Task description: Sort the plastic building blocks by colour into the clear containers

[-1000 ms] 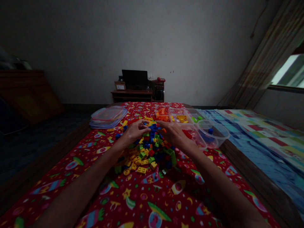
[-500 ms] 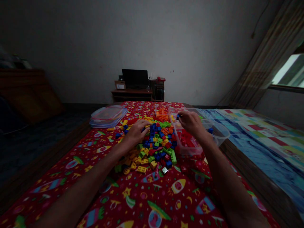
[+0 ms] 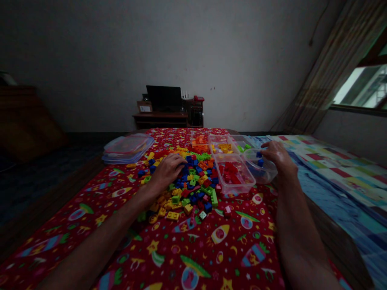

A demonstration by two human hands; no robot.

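Observation:
My left hand (image 3: 168, 169) rests on the left side of a heap of mixed plastic toy bricks (image 3: 196, 177), its fingers curled together at a blue brick (image 3: 183, 169) partly hidden under the fingertips. Above the far rim of a round clear tub (image 3: 264, 177) is my right hand (image 3: 279, 155), thumb and forefinger parted. A blue brick (image 3: 259, 154) is just below and left of those fingertips, apparently loose. Another blue brick (image 3: 260, 162) shows inside the tub.
Clear boxes sort bricks by colour: a red-brick box (image 3: 237, 187), a yellow-brick box (image 3: 222, 149), a green-brick box (image 3: 243, 141) and an orange-brick box (image 3: 199, 139). Stacked lids (image 3: 128, 147) lie at the left. A pink brick (image 3: 227, 211) sits on the red patterned cloth (image 3: 208, 257).
My right hand has moved right with a blue brick, from over the boxes to the round tub, and its fingers have parted. My left fingers have curled in on the heap. The view has turned right.

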